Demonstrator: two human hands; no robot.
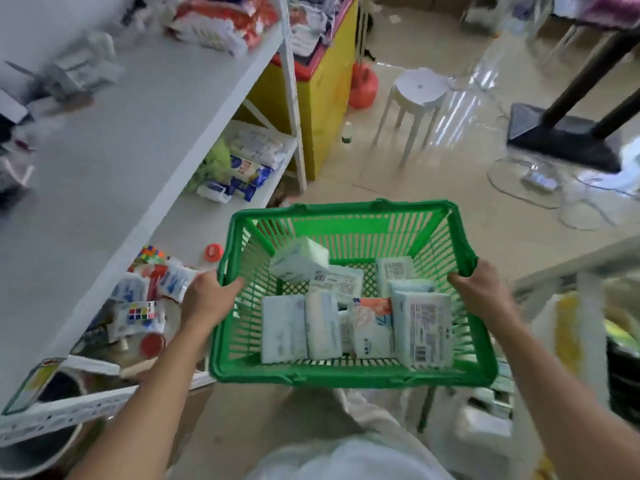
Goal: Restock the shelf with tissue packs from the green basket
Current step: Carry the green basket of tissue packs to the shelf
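Observation:
I hold a green plastic basket [346, 374] in front of me, above the floor. My left hand [204, 299] grips its left rim and my right hand [485, 292] grips its right rim. Inside lie several white and pale blue tissue packs [299, 261], most standing on edge, one with an orange-red print [372, 327]. The white shelf unit [131, 140] runs along my left, with a wide bare upper board. On its lower board sit blue and white tissue packs [242, 174] further back.
Puzzle cubes, small packets and red lids [149, 299] crowd the lower shelf by my left hand. A yellow cabinet [329, 95], a white stool [415, 95] and a black stand base [561, 136] stand on the tiled floor ahead. More goods sit at my right.

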